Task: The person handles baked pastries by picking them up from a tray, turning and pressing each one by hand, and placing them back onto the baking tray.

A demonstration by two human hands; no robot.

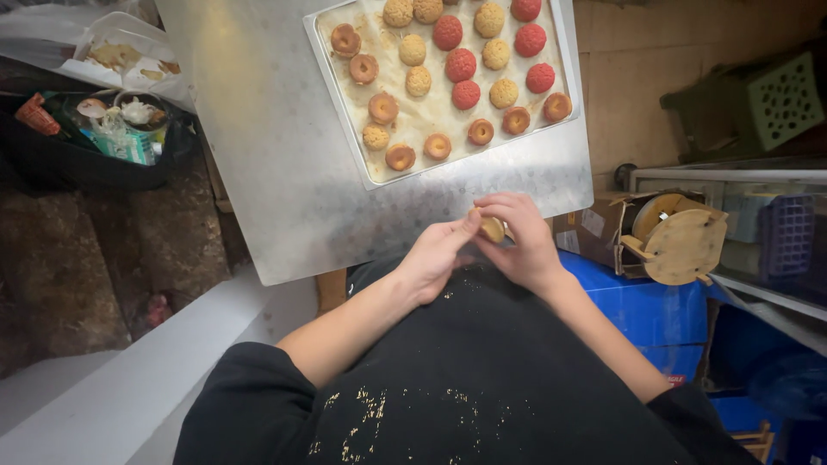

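My left hand [435, 254] and my right hand [519, 239] meet at the near edge of a metal table [267, 155], both closed around one small round tan pastry [493, 229]. Beyond them lies a baking tray [345, 129] lined with paper. On it sit several round pastries: tan crumbly ones [413, 50], red ones [460, 65] and golden ones turned hollow side up [383, 108]. My black top [482, 379] is sprinkled with pale crumbs.
A black bin [95, 146] with rubbish stands at the left, and a white tray [121, 52] behind it. At the right are a cardboard box holding a wooden spool [676, 237], blue crates [646, 310] and a green stool [758, 99].
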